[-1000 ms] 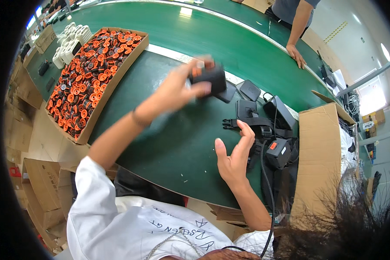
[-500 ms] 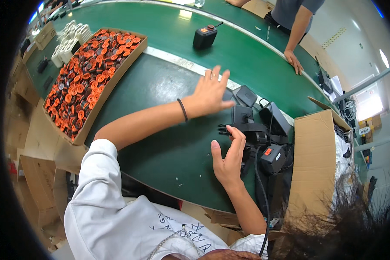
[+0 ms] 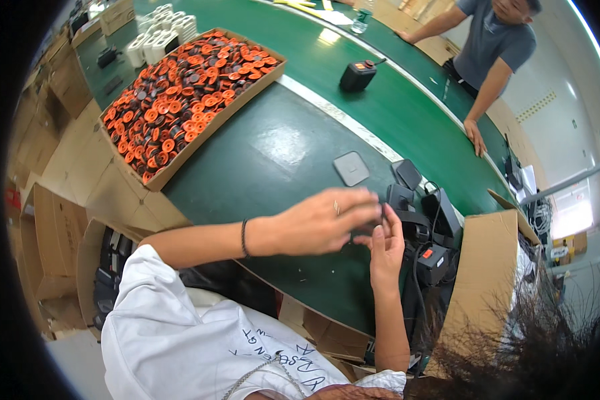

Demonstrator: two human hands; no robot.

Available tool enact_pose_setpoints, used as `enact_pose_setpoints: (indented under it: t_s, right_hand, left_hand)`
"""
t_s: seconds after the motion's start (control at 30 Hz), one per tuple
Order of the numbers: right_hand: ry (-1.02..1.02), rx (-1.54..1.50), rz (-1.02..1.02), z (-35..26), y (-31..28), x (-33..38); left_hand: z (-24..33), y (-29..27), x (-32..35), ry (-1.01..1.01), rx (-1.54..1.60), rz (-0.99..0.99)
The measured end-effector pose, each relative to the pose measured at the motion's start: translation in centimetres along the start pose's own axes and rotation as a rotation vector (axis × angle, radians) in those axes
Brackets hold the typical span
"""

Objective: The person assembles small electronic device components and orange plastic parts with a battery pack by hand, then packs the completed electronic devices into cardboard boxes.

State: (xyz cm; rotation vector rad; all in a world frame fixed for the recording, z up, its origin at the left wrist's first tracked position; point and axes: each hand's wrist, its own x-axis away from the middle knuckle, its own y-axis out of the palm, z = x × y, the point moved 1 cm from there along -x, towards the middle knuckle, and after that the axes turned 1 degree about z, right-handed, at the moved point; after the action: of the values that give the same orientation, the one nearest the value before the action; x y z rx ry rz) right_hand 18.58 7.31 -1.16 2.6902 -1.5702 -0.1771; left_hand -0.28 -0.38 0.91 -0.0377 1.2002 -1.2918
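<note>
Strap [image 3: 415, 218] and black block [image 3: 433, 266] lie left of the cardboard box [image 3: 483, 267]; farther left, right hand [image 3: 384, 255], partly blocking the strap, nears left hand [image 3: 323, 223], each grip impossible to tell.

Discs [image 3: 173, 103] in tray [image 3: 225, 121] at table's [image 3: 247, 160] left, pad [image 3: 351, 169] centre, straps [image 3: 416, 220] right, carton [image 3: 483, 267] beside straps

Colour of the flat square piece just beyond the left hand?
Flat square piece: grey, clearest in the head view.
</note>
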Motion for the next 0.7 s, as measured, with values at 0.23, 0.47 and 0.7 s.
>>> enact_pose_setpoints:
  t_s: [0.23,0.47,0.7]
  right_hand:
    - [0.057,0.293,0.060,-3.5,1.9,1.9]
    - [-0.070,0.304,-0.069,0.9,-2.6,0.3]
    - [0.000,0.468,-0.028,0.9,-1.1,1.2]
  left_hand:
    - [4.7,-10.3,15.0,-0.309,-0.288,0.525]
    - [10.8,-13.0,51.9,-1.598,-0.936,0.927]
    - [8.7,-8.9,57.4,-1.759,-0.591,0.175]
